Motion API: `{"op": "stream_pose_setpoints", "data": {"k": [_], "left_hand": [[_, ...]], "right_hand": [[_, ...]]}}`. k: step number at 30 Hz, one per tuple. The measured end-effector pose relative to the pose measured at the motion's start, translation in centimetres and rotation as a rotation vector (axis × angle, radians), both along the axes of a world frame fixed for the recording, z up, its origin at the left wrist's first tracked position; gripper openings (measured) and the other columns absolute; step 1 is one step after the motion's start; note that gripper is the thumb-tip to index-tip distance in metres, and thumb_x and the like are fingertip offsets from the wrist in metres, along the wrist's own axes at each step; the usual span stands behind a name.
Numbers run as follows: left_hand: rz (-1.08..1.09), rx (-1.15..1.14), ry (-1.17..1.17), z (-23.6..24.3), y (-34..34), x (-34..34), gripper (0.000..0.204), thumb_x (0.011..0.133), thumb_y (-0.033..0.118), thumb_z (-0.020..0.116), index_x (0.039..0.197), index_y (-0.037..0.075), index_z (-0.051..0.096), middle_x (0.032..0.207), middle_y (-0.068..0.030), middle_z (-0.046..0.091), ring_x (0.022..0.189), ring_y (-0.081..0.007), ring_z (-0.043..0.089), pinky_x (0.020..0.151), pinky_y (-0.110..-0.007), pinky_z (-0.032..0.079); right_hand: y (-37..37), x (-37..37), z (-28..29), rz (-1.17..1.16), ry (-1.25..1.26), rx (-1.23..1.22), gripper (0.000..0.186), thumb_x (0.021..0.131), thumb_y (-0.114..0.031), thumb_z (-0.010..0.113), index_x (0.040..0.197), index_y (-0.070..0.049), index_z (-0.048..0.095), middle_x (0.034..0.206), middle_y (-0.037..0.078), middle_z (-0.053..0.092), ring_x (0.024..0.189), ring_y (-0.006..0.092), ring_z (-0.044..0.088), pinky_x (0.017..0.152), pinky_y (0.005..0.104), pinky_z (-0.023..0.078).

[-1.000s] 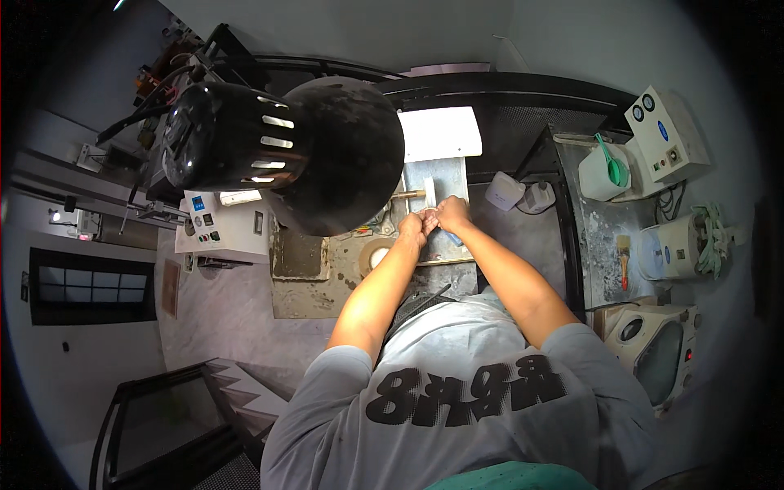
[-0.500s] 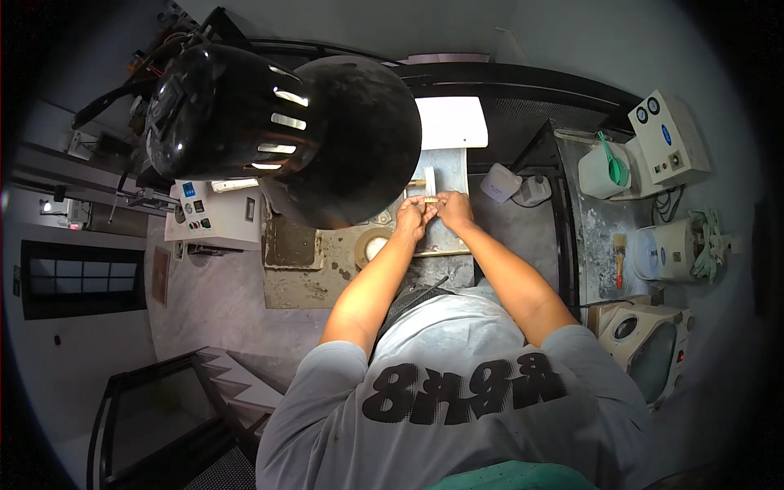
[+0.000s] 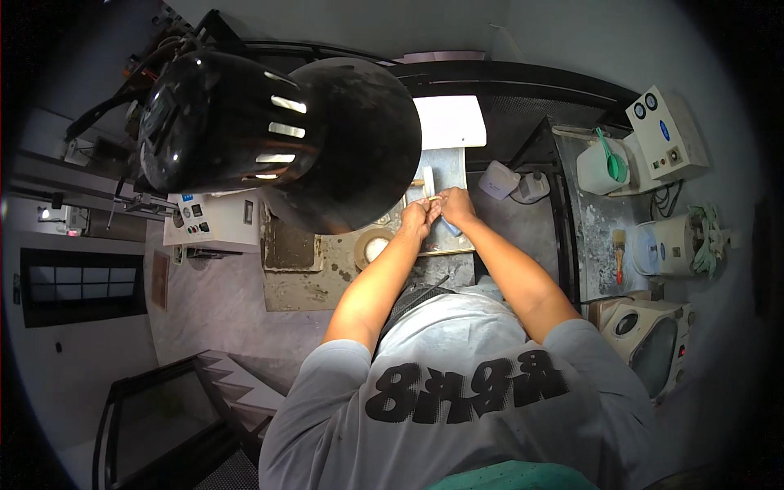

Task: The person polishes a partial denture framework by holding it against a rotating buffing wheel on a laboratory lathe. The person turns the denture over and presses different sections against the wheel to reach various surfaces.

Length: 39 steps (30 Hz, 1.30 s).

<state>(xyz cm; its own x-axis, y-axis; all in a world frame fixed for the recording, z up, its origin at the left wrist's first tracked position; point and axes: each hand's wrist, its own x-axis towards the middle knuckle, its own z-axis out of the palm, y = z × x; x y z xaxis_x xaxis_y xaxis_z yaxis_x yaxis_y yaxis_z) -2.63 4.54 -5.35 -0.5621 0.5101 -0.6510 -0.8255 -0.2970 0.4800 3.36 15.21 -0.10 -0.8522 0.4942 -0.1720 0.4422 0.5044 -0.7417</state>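
Observation:
Close together under the lamp, both my hands work over a bright metal-looking tray [image 3: 454, 165]. My left hand [image 3: 416, 216] has its fingers closed at one end of a small yellowish piece [image 3: 435, 198]. Pressed to the other end of it are the closed fingers of my right hand [image 3: 457, 207]. The piece is too small and covered to tell its kind. A blue object [image 3: 447, 228] shows just below my right hand; whether it lies on the tray cannot be seen. Beyond my fingers stands a narrow white bar [image 3: 429, 181].
A large black lamp [image 3: 343, 147] hangs over the left of the bench, hiding part of it. A round bowl [image 3: 364, 255] stands by my left forearm. White jugs [image 3: 497, 180] sit right of the bench. A side table [image 3: 594, 245] holds a brush [image 3: 619, 255] and machines.
The small piece has been turned between my fingers, and my right hand has shifted slightly right and up. The blue object below it has come into view.

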Motion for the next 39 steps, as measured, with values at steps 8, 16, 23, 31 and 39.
{"op": "stream_pose_setpoints", "data": {"k": [8,16,23,31,39], "left_hand": [[0.029,0.000,-0.090,0.5,0.7,0.1,0.024,0.097,0.007,0.037,0.100,-0.006,0.057,0.088,-0.0114,0.063,0.074,-0.0191,0.063,0.067,-0.028,0.056],[0.082,-0.051,-0.119,0.6,1.0,0.2,0.023,0.095,0.005,0.037,0.099,-0.006,0.057,0.088,-0.0114,0.064,0.074,-0.0197,0.063,0.067,-0.030,0.056],[0.029,-0.063,-0.099,-0.4,0.2,-0.5,0.023,0.096,0.007,0.037,0.097,-0.006,0.057,0.085,-0.0117,0.063,0.070,-0.0197,0.063,0.063,-0.030,0.058],[-0.060,-0.064,0.033,0.1,-0.5,-0.7,0.023,0.096,0.006,0.037,0.097,-0.007,0.056,0.083,-0.0138,0.063,0.069,-0.0208,0.064,0.064,-0.030,0.058],[-0.029,-0.107,-0.006,0.3,-1.0,-0.8,0.023,0.093,0.004,0.036,0.096,-0.005,0.057,0.082,-0.0123,0.064,0.067,-0.0196,0.063,0.063,-0.030,0.058]], "right_hand": [[0.9,-0.9,0.7,0.082,-0.095,0.087,0.017,0.077,-0.006,0.059,0.088,0.003,0.069,0.083,0.024,0.066,0.080,0.0335,0.066,0.074,0.0387,0.052],[0.8,-1.1,1.3,0.120,-0.126,0.144,0.015,0.078,-0.009,0.060,0.083,0.002,0.069,0.081,0.025,0.064,0.080,0.0365,0.065,0.073,0.0420,0.051],[0.1,-1.0,1.3,0.061,-0.125,0.100,0.015,0.078,-0.011,0.060,0.083,-0.001,0.070,0.081,0.025,0.064,0.082,0.0356,0.065,0.076,0.0407,0.050],[-0.2,-0.1,-0.4,-0.010,-0.056,0.029,0.018,0.076,-0.015,0.069,0.084,0.000,0.069,0.075,0.020,0.066,0.073,0.0287,0.067,0.068,0.0374,0.051],[-0.7,-0.3,1.3,0.114,-0.038,0.130,0.014,0.076,-0.012,0.066,0.083,0.000,0.069,0.074,0.019,0.066,0.072,0.0310,0.066,0.068,0.0383,0.052]]}}
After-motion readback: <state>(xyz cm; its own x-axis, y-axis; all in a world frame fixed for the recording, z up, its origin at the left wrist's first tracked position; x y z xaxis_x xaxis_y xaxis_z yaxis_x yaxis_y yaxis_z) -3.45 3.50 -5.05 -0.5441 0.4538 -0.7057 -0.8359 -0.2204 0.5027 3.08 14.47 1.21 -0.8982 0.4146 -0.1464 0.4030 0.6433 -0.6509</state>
